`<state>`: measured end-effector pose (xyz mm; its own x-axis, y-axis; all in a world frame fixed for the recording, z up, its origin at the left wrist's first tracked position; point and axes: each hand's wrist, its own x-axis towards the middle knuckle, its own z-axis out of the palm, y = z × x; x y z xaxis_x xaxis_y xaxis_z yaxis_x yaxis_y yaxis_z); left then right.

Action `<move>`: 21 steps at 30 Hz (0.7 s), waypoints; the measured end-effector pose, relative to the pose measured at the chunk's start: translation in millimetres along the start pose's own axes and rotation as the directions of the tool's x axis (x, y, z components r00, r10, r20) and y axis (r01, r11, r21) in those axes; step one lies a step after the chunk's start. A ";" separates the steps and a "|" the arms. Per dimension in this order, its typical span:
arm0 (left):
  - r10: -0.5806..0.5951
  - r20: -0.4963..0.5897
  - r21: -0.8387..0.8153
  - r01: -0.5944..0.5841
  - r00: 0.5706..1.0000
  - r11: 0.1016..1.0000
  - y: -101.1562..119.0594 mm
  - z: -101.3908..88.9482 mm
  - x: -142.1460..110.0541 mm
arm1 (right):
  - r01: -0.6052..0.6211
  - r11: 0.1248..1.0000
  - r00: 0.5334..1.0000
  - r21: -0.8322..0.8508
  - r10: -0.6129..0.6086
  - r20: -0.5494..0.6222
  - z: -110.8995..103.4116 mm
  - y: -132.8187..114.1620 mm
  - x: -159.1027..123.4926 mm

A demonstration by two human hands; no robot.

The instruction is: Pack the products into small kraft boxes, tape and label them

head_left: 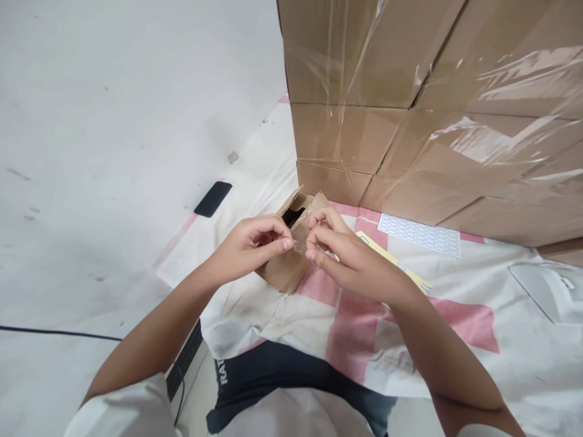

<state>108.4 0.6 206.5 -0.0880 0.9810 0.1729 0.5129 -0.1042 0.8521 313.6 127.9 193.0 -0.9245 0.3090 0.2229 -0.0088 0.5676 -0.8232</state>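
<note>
A small piece of clear plastic (pixel 299 245), perhaps a bag or film, stretches between my hands over a small brown cardboard box (pixel 283 272). My left hand (pixel 255 247) pinches its left edge between thumb and forefinger. On the other side, the curled fingers of my right hand (pixel 334 246) are closed at the plastic; their exact grip is partly hidden. The box has its top flaps up, with a dark interior showing, and stands on a pink and white cloth (pixel 353 331). Its front is partly covered by my hands.
Large cardboard boxes (pixel 337 136) wrapped in clear film are stacked at the back right. A yellow sheet (pixel 412 278) and a white label sheet (pixel 421 235) lie right of my right hand. A black phone (pixel 212 199) lies to the left. A whitish object (pixel 551 288) sits far right.
</note>
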 end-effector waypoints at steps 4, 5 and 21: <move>0.121 0.079 0.518 -0.144 0.990 0.843 5.2 -3.6 -2.2 | -0.197 0.972 0.979 -0.128 0.189 -0.072 2.7 9.8 -3.4; 0.119 0.105 0.620 -0.159 0.987 0.768 6.9 -4.7 -2.8 | -0.229 0.960 0.972 -0.159 0.218 -0.082 3.9 11.2 -4.1; -0.398 0.343 0.188 0.353 0.851 0.917 -36.5 -31.4 39.7 | -0.454 0.865 0.871 -0.216 0.481 0.096 10.6 28.8 55.8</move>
<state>59.4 38.3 197.8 0.0142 0.9322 -0.3617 0.5993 0.2816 0.7493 257.7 153.4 176.2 -0.8463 0.4694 -0.2518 0.4941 0.5150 -0.7004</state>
